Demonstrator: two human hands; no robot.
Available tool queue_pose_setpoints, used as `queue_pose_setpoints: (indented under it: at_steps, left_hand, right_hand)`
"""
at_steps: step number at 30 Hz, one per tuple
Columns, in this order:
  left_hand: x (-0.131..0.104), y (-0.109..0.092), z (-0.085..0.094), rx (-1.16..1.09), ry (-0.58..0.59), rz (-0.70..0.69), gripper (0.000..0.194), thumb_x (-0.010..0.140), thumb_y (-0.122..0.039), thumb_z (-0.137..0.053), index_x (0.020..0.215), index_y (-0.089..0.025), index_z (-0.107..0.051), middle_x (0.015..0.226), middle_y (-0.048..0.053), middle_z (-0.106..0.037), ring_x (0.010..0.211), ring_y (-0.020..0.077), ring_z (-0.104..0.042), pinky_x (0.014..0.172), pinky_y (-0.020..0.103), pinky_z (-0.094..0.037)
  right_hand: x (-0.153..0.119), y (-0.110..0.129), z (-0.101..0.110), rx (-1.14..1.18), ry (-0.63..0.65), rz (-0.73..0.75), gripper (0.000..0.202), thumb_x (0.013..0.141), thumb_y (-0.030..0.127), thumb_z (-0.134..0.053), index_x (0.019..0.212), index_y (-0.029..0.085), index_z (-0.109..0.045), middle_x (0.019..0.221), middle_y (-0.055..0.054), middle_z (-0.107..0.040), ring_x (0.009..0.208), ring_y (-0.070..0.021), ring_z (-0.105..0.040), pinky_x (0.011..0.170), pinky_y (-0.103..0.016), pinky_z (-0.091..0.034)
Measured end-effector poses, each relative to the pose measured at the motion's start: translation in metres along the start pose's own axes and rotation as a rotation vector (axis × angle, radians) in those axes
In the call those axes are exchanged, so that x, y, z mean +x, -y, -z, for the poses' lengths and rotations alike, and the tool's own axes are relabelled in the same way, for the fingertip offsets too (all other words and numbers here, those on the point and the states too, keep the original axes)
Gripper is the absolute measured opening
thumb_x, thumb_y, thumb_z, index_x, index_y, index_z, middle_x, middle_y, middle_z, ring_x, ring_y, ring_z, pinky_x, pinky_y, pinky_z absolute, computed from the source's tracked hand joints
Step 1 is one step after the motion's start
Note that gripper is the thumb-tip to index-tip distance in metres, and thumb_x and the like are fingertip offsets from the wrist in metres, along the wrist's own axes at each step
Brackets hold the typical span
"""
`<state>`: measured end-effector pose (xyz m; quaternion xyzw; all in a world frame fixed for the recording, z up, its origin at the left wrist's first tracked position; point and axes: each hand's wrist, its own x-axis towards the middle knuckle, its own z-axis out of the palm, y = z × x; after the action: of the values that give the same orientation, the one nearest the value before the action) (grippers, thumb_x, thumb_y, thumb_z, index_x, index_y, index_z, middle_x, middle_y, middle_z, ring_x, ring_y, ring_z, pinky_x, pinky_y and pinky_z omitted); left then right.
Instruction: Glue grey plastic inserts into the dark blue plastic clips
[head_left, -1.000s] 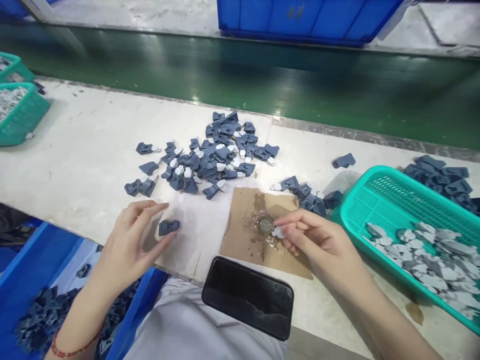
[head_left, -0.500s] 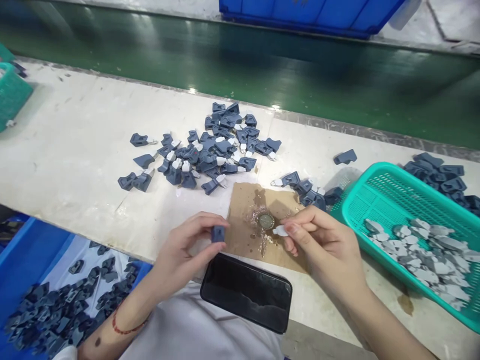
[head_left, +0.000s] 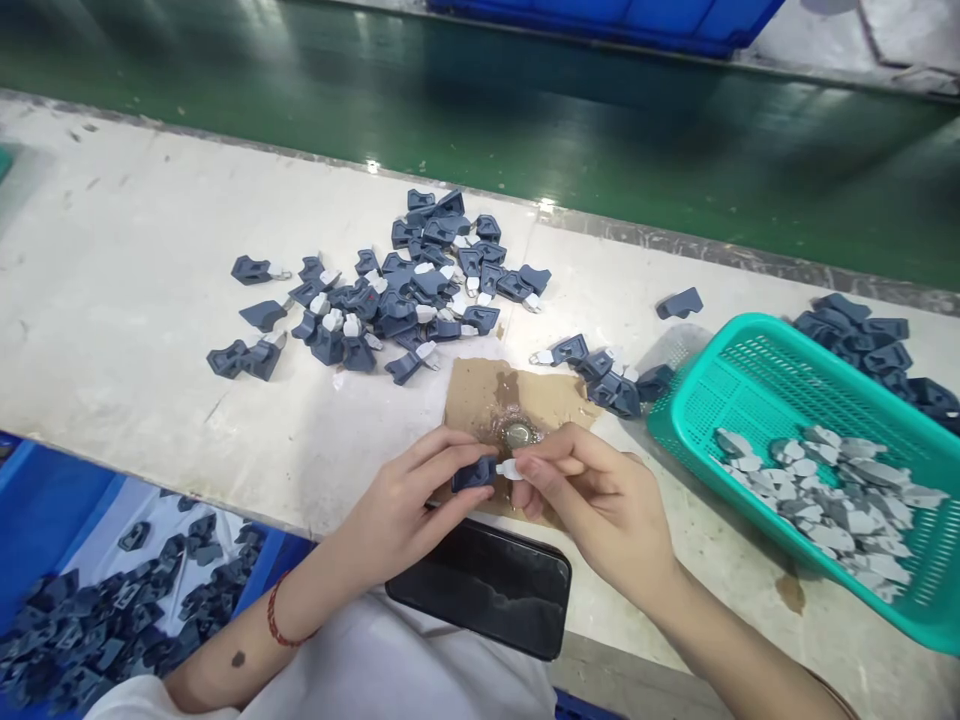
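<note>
My left hand pinches a dark blue-grey plastic part between thumb and fingers. Facing it, my right hand holds a small white piece by one end, its other end at the blue part's right side. Whether the tip is inside the part cannot be made out. Just beyond the hands, a round metal disc sits on a wet brown cardboard sheet. Below my hands lies a black phone.
Many blue parts with white pieces lie piled mid-table. A green basket of white pieces stands right, beside more blue parts. A blue bin of dark parts is at lower left. A green strip runs behind the table.
My hands have come together, bringing the white piece up to the blue part, which is turned differently in my left fingers. The whole view has shifted slightly.
</note>
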<state>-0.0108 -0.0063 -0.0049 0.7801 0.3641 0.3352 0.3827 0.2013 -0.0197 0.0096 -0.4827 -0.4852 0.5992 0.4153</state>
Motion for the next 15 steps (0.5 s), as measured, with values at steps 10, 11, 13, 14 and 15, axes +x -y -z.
queue_pose_setpoints:
  at_steps: [10, 11, 13, 14, 15]
  left_hand:
    - [0.0011, -0.0004, -0.0005, 0.023, 0.009, -0.037, 0.026, 0.102, -0.011, -0.06, 0.126, -0.017, -0.059, 0.119, 0.012, -0.068, 0.109, 0.0168, -0.071, 0.093, 0.025, -0.062]
    - [0.0013, -0.0006, -0.0005, 0.032, 0.008, -0.047, 0.025, 0.102, -0.012, -0.059, 0.127, -0.017, -0.059, 0.119, 0.012, -0.068, 0.108, 0.0173, -0.071, 0.093, 0.026, -0.062]
    - [0.0014, -0.0005, -0.0009, 0.056, 0.0, -0.081, 0.025, 0.103, -0.013, -0.057, 0.128, -0.018, -0.058, 0.117, 0.013, -0.069, 0.106, 0.0182, -0.072, 0.091, 0.027, -0.063]
    - [0.0011, -0.0001, -0.0012, 0.068, -0.007, -0.098, 0.025, 0.103, -0.014, -0.057, 0.128, -0.017, -0.058, 0.116, 0.013, -0.07, 0.104, 0.0186, -0.072, 0.089, 0.028, -0.063]
    - [0.0006, 0.0005, -0.0016, 0.079, -0.013, -0.112, 0.025, 0.103, -0.015, -0.057, 0.128, -0.017, -0.058, 0.115, 0.013, -0.07, 0.103, 0.0189, -0.072, 0.087, 0.028, -0.063]
  right_hand:
    - [-0.0007, 0.0009, -0.0031, -0.185, -0.001, 0.069, 0.017, 0.101, 0.033, -0.063, 0.089, 0.021, -0.066, 0.07, 0.001, -0.072, 0.063, -0.0102, -0.069, 0.061, -0.018, -0.06]
    - [-0.001, 0.0011, -0.0032, -0.223, 0.003, 0.092, 0.017, 0.101, 0.032, -0.063, 0.089, 0.021, -0.066, 0.07, 0.001, -0.072, 0.063, -0.0105, -0.069, 0.062, -0.018, -0.059]
    - [-0.0012, 0.0019, -0.0038, -0.289, 0.025, 0.135, 0.017, 0.102, 0.031, -0.062, 0.089, 0.021, -0.066, 0.07, 0.001, -0.072, 0.062, -0.011, -0.069, 0.061, -0.019, -0.059]
    - [-0.0011, 0.0025, -0.0044, -0.314, 0.035, 0.15, 0.017, 0.102, 0.03, -0.061, 0.088, 0.021, -0.066, 0.07, 0.001, -0.072, 0.062, -0.0111, -0.069, 0.061, -0.019, -0.059]
    - [-0.0009, 0.0032, -0.0053, -0.332, 0.041, 0.162, 0.017, 0.102, 0.029, -0.061, 0.087, 0.022, -0.066, 0.07, 0.001, -0.072, 0.061, -0.0112, -0.069, 0.06, -0.02, -0.059]
